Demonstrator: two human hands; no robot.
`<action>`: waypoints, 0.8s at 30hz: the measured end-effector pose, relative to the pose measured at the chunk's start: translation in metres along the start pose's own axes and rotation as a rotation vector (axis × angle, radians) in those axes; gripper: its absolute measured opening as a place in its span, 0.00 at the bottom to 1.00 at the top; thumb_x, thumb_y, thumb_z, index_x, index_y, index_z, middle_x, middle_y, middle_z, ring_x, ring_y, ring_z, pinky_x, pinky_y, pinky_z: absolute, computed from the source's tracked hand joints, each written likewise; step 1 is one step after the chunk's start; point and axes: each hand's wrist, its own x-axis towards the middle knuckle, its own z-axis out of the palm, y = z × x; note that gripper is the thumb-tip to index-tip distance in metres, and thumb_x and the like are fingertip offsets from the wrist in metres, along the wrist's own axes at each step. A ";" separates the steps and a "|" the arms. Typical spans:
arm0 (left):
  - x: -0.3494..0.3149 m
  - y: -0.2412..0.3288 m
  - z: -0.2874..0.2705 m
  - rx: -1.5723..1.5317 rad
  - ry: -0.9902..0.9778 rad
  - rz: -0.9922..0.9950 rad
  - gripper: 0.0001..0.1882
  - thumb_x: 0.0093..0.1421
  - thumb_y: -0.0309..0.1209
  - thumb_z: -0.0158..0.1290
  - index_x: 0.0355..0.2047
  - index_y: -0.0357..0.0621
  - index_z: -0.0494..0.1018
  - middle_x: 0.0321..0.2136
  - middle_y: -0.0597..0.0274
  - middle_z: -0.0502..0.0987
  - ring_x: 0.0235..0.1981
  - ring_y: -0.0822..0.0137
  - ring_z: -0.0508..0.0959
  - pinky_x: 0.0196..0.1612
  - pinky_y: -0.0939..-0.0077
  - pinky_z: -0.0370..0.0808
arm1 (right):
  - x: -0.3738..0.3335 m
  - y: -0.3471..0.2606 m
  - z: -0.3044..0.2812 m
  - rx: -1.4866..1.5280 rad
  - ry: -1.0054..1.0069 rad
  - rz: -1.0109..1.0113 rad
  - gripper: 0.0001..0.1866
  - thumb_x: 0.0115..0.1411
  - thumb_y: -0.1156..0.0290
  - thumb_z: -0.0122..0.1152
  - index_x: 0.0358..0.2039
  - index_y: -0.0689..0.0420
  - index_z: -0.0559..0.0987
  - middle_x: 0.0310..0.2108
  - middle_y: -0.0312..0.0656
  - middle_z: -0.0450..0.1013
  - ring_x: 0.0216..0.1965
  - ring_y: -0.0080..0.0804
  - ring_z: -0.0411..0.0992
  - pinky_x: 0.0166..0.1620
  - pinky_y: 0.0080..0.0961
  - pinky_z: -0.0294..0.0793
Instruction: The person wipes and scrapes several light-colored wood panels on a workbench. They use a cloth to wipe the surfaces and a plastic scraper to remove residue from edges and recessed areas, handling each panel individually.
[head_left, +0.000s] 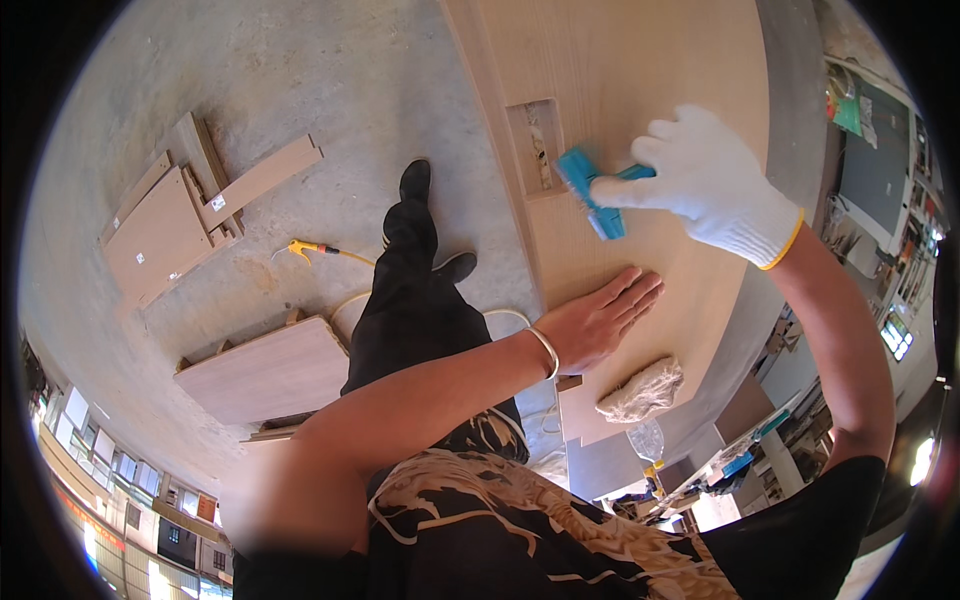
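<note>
Your right hand (712,185) wears a white knit glove with a yellow cuff, and its fingers are closed around a blue tool (592,190). The tool lies at about 1 o'clock in the view, and its head presses on the pale wooden panel (640,70), just at 4 o'clock from a rectangular cutout (537,147) in that panel (the exact kind of tool I cannot tell). Your left hand (598,320) is bare, with a thin bracelet at the wrist. It lies flat on the same panel, fingers stretched and held together, holding nothing, just at 6 o'clock from the tool. A crumpled white glove (642,391) rests on the panel at 5 o'clock from your left hand, near but not touching. At 9 o'clock, on the concrete floor (300,80), some wood offcuts (180,215) lie together, and a yellow air gun (303,248) with its hose lies between them and your dark trouser leg (410,300). One more board (265,370) lies at 8 o'clock.
</note>
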 end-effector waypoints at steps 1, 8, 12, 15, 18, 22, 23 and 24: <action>0.000 0.000 0.000 -0.007 0.008 -0.004 0.38 0.65 0.39 0.50 0.73 0.33 0.65 0.77 0.52 0.61 0.80 0.52 0.55 0.82 0.49 0.48 | 0.000 -0.002 0.002 0.009 0.023 -0.048 0.32 0.51 0.79 0.66 0.52 0.28 0.81 0.29 0.32 0.65 0.34 0.37 0.70 0.41 0.37 0.66; 0.001 0.001 0.002 0.011 -0.011 -0.002 0.38 0.65 0.41 0.50 0.72 0.32 0.66 0.77 0.52 0.60 0.80 0.51 0.54 0.82 0.48 0.46 | 0.017 -0.025 -0.006 0.051 0.017 0.036 0.32 0.51 0.79 0.65 0.53 0.27 0.81 0.29 0.33 0.67 0.35 0.37 0.70 0.41 0.37 0.67; 0.001 0.001 0.002 0.012 -0.025 0.011 0.38 0.66 0.40 0.50 0.73 0.32 0.65 0.77 0.51 0.60 0.80 0.52 0.54 0.82 0.48 0.46 | 0.018 -0.042 -0.002 0.121 0.040 0.078 0.32 0.50 0.79 0.66 0.53 0.28 0.82 0.30 0.33 0.67 0.35 0.37 0.71 0.41 0.38 0.67; 0.000 0.001 0.002 0.002 -0.003 0.001 0.37 0.66 0.39 0.50 0.72 0.31 0.65 0.77 0.51 0.60 0.80 0.52 0.53 0.82 0.48 0.45 | 0.007 -0.046 0.003 0.047 0.069 0.164 0.33 0.50 0.79 0.66 0.54 0.30 0.83 0.29 0.34 0.67 0.34 0.37 0.70 0.40 0.37 0.67; 0.001 0.001 0.001 0.006 -0.005 -0.002 0.37 0.66 0.39 0.49 0.72 0.31 0.65 0.77 0.51 0.60 0.80 0.52 0.54 0.83 0.48 0.45 | -0.007 -0.050 0.009 0.019 0.089 0.231 0.34 0.49 0.78 0.66 0.56 0.31 0.83 0.29 0.34 0.66 0.33 0.37 0.70 0.38 0.36 0.67; 0.001 0.000 0.001 -0.015 0.001 0.003 0.36 0.66 0.38 0.49 0.72 0.31 0.67 0.76 0.50 0.63 0.78 0.52 0.57 0.82 0.48 0.46 | -0.016 -0.061 0.018 0.035 0.091 0.272 0.35 0.48 0.77 0.66 0.57 0.31 0.82 0.29 0.35 0.66 0.32 0.38 0.70 0.37 0.36 0.67; 0.001 -0.001 0.001 -0.020 0.007 0.009 0.36 0.66 0.38 0.49 0.71 0.31 0.67 0.75 0.50 0.64 0.78 0.52 0.58 0.82 0.48 0.47 | -0.017 -0.065 0.021 0.033 0.121 0.318 0.35 0.48 0.77 0.67 0.57 0.32 0.82 0.29 0.35 0.66 0.32 0.38 0.69 0.36 0.36 0.67; 0.001 -0.002 0.001 -0.012 0.023 0.017 0.36 0.66 0.38 0.50 0.71 0.31 0.68 0.74 0.50 0.65 0.77 0.52 0.59 0.82 0.47 0.47 | -0.017 -0.067 0.023 0.036 0.133 0.329 0.35 0.48 0.77 0.67 0.58 0.32 0.83 0.29 0.35 0.66 0.32 0.38 0.69 0.36 0.36 0.67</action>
